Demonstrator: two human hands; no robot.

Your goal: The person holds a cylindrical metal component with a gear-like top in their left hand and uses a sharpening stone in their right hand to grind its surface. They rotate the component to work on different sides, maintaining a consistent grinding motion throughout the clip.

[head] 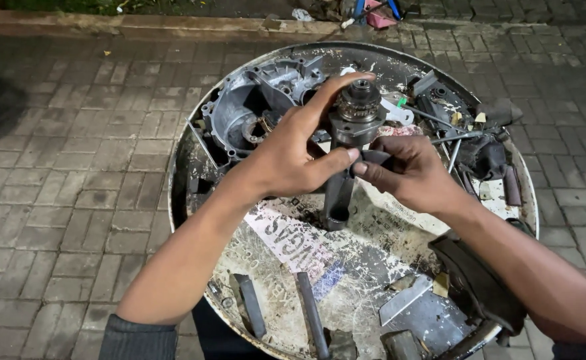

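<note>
Grey paving bricks point(73, 167) run under everything in the head view, with a kerb along the far edge and a round, scuffed metal tabletop point(373, 267) in the middle. On its near half lies a torn white label point(293, 240), oblong and slanted, with red lettering and a blue patch at its lower end; more flaking white print shows beside it. Above the tabletop's centre both hands hold a dark, greasy shaft point(350, 133), upright, with a toothed gear stack at its top and a hollow tube end at the bottom. The left hand point(293, 153) wraps it from the left, fingers curled over the gear end and thumb pressed on the side. The right hand point(413, 173) meets it from the right, fingers pinching the shaft's middle. Behind the left hand rests a grey engine casing point(253, 107); loose tools point(453, 133) lie to the right, and two dark bars point(310, 313) sit near the front rim.
</note>
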